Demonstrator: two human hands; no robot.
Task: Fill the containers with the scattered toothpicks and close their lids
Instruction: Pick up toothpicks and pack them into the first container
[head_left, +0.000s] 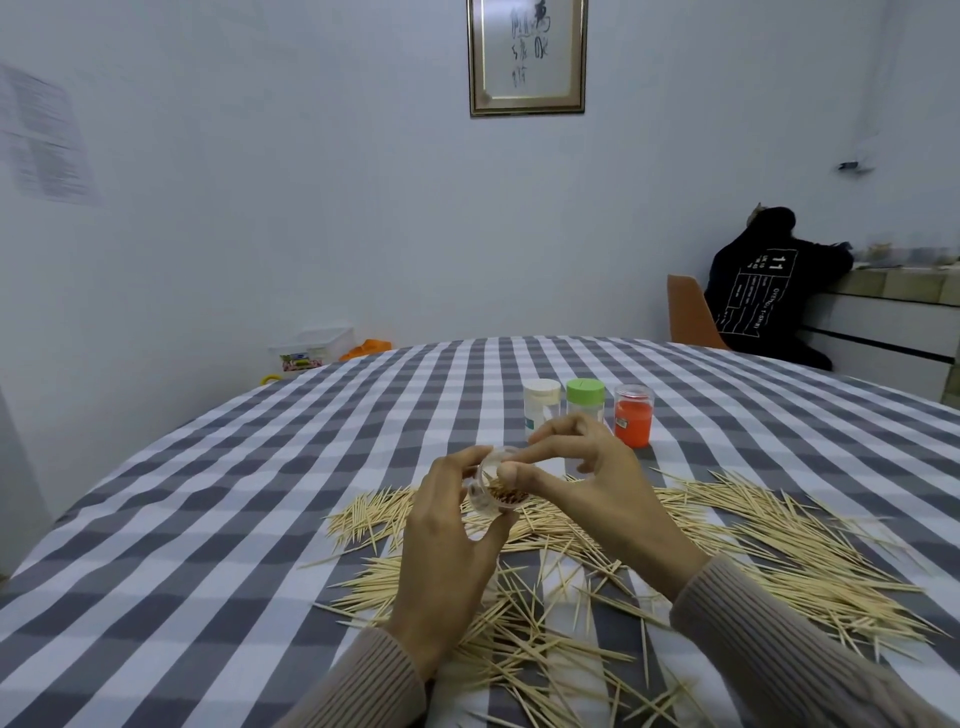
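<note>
Toothpicks (701, 530) lie strewn over the table (208, 493): light, stiff, sharp-tipped, best pinched in small bundles. Left hand (447, 525) grips a slick clear jar (493, 493) above them; right hand (587, 467) pinches toothpicks at its mouth.

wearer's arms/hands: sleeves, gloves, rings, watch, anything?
Both hands are bare: no gloves, no rings or watch visible. The left hand and right hand each come out of a long sleeve of beige-brown ribbed knit, the left sleeve and right sleeve ending in cuffs at the wrists. No markings or cables.
</note>
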